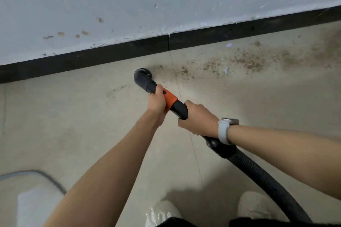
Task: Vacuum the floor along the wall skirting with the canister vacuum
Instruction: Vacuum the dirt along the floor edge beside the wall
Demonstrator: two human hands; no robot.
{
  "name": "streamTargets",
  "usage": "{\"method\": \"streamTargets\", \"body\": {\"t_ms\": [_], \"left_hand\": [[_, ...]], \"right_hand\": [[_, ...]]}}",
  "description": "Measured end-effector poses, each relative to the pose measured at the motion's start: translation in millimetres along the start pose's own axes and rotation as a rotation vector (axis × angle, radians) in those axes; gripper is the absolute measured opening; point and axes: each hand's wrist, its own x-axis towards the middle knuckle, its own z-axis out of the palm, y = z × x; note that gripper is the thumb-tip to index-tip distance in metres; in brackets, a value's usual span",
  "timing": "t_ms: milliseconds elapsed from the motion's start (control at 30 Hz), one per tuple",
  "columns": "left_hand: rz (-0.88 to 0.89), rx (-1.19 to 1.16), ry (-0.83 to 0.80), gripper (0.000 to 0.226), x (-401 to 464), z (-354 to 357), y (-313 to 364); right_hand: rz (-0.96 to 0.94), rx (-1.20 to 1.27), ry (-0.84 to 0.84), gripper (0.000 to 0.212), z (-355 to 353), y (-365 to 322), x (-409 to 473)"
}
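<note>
Setting: pale, matte tiled floor (92, 134) meeting a scuffed white wall (129, 5), with a flat black skirting (110, 55) running along the join.

Item 1, left hand (156, 102): I see the arm stretched forward, fingers curled round the vacuum wand (170, 100) at its orange collar, just behind the nozzle.

Item 2, right hand (198, 117): arm coming in from the right, wrist bent, fingers wrapped round the wand's curved black grip. A white, smooth-strapped watch (224, 131) sits on the wrist.

Item 3, brush nozzle (143, 77): round, black, glossy plastic with a bristle rim, on the floor near the skirting but apart from it.

Item 4, hose (258, 175): black, ribbed, flexible, trailing from the grip towards the lower right.

Item 5, dirt (245, 60): brown, granular, scattered on the floor to the right of the nozzle, near the skirting.

Item 6, shoes (162, 212): two, pale, at the lower edge.
</note>
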Motion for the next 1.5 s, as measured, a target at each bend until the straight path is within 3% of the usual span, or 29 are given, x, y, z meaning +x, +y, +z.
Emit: {"method": "streamTargets", "body": {"t_ms": [267, 633, 900, 1100, 1367, 1500], "left_hand": [[0.099, 0.031, 0.037, 0.024, 23.7, 0.7, 6.2], [0.076, 0.087, -0.207, 0.026, 5.0, 74.3, -21.2], [0.175, -0.031, -0.007, 0.024, 13.9, 31.9, -1.4], [0.13, -0.04, 0.047, 0.027, 19.4, 6.3, 14.6], [0.049, -0.029, -0.147, 0.031, 16.8, 62.8, 0.3], [0.038, -0.015, -0.194, 0.026, 8.8, 85.3, -28.3]], "right_hand": [[-0.059, 0.115, 0.034, 0.013, 9.2, 3.5, 29.7], [0.049, 0.191, 0.193, 0.012, -21.4, 76.1, 5.9], [-0.122, 0.156, 0.116, 0.014, -11.9, 32.3, 23.6], [-0.151, 0.091, 0.069, 0.015, 2.7, 6.0, 42.0], [-0.036, 0.104, 0.181, 0.016, -23.7, 54.3, 27.4], [0.013, 0.155, 0.16, 0.012, -30.4, 84.9, 5.1]]}}
